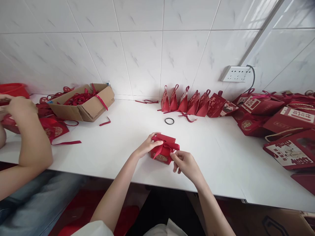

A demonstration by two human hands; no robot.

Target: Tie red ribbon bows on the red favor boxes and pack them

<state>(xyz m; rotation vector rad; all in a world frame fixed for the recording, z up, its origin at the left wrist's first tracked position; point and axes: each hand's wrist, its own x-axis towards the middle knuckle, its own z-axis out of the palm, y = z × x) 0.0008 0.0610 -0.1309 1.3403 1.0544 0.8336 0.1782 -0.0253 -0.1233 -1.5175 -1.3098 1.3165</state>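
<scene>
A small red gift box (162, 155) with a gold emblem sits on the white table (221, 157) near its front edge. A red ribbon (167, 144) runs across its top. My left hand (147, 146) grips the box's left top corner, fingers closed on the ribbon there. My right hand (185, 164) pinches the ribbon's end at the box's right side.
A black hair band (169, 121) lies behind the box. A row of finished red boxes (189, 103) lines the tiled wall, with bigger red bags (287, 131) at right. A cardboard box of ribbons (83, 103) stands at left. Another person's arm (29, 137) works at far left.
</scene>
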